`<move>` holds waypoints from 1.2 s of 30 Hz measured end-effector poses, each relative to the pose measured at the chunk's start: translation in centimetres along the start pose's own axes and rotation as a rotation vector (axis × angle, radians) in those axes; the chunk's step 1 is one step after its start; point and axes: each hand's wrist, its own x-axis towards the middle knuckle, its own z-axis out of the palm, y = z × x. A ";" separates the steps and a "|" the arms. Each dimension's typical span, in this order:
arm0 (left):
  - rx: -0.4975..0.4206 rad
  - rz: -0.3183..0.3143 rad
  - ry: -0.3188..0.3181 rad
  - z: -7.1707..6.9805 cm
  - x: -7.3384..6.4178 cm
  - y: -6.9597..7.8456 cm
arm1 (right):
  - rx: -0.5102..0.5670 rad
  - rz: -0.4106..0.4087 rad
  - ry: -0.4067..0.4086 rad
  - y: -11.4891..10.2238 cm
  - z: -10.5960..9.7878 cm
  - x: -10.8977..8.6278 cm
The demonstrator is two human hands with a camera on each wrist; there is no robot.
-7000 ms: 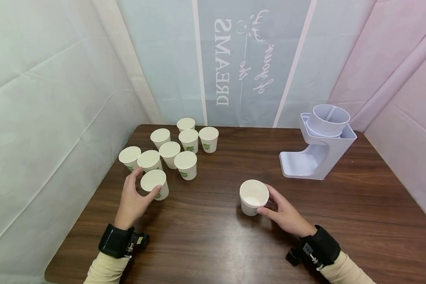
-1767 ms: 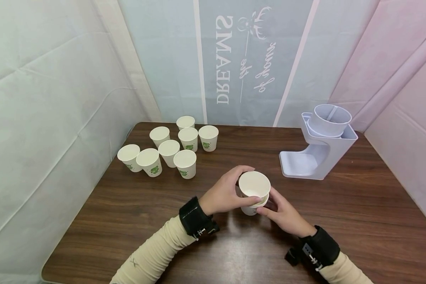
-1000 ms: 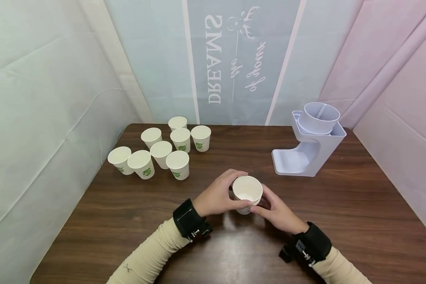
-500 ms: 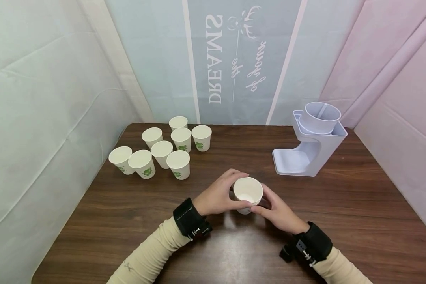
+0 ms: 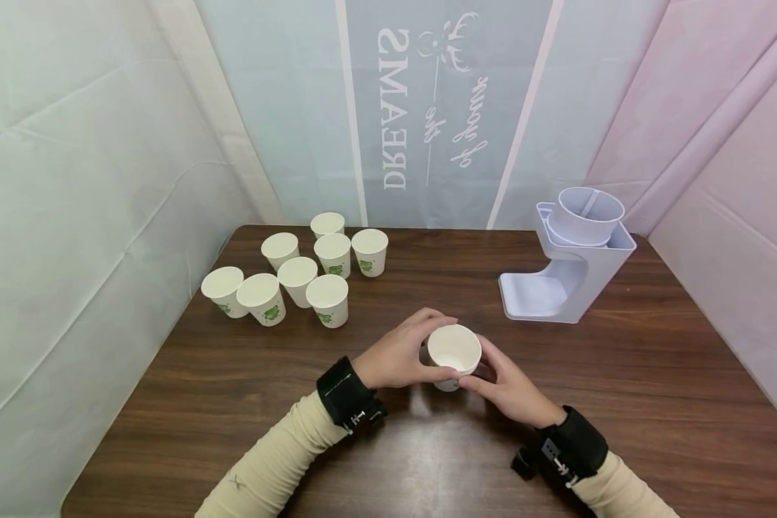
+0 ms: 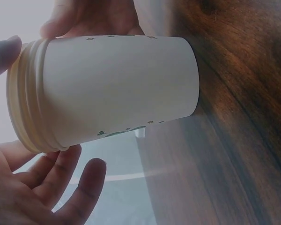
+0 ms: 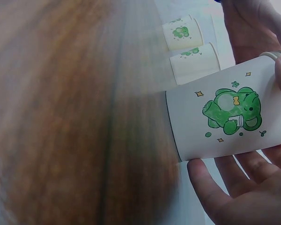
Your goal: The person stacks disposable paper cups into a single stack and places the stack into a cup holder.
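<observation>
Both my hands are grasping one nested paper-cup stack (image 5: 455, 351), upright on the wood table (image 5: 654, 374), right in front of me. Left hand (image 5: 398, 356) has it by the rims, thumb and fingers on opposite sides; right hand (image 5: 514, 388) is round the wall lower down. My read: left controls the top cup, right braces the stack against sliding or tipping.

Eight loose paper cups (image 5: 326, 301) stand mouth-up off to my left, probably there for easy one-by-one pickup. Pale plastic stand (image 5: 601, 270) is far right, well apart.

View diffs: head gives mainly the top mouth. Left wrist shows several stacked lips (image 6: 35, 93), so it's multiple cups; exact count unclear. Only right wrist shows the green bear print (image 7: 234, 110) in full.
</observation>
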 end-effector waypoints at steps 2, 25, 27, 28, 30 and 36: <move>0.002 -0.005 -0.009 0.0 0.0 0.0 | -0.004 0.000 0.001 0.0 0.0 0.0; -0.028 -0.025 0.044 -2.9 -1.3 -0.3 | 0.005 -0.013 0.008 0.2 0.0 0.0; -0.027 -0.028 0.073 -3.9 -1.8 -0.6 | 0.008 -0.014 0.009 0.2 0.1 0.1; -0.020 -0.033 0.089 -4.5 -2.1 -0.7 | 0.011 -0.015 0.010 0.2 0.1 0.1; -0.012 -0.048 0.118 -5.7 -2.8 -0.9 | 0.016 -0.017 0.012 0.2 0.1 0.1; 0.030 -0.106 0.196 -9.4 -5.2 -1.4 | 0.014 -0.015 0.020 0.0 0.2 0.1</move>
